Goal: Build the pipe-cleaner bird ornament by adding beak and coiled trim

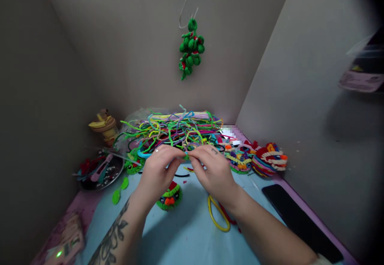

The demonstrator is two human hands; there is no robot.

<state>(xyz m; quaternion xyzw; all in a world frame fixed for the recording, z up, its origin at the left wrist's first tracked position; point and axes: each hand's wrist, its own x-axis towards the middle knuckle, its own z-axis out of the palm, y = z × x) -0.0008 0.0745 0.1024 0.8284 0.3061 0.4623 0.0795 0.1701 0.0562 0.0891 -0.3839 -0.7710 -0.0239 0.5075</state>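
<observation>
My left hand (pixel 162 167) and my right hand (pixel 213 173) meet in front of me above the table, fingertips together. Both are pinched on a small green piece (pixel 186 157) with a bit of blue at its top, mostly hidden by the fingers; it looks like a piece of pipe cleaner. Below my left wrist a round green fuzzy figure (pixel 169 197) with a red top and orange parts stands on the blue table cover (pixel 186 237). A yellow loop (pixel 219 215), with something red beside it, lies under my right wrist; the rest of it is hidden.
A pile of colourful pipe cleaners (pixel 180 129) covers the back. At right are finished fuzzy figures (pixel 268 159) and a black phone-like slab (pixel 300 221). Left stand a metal bowl (pixel 118 173) of tools, green leaf shapes (pixel 120 191) and a pink device (pixel 67 241). A green bundle (pixel 192 49) hangs behind.
</observation>
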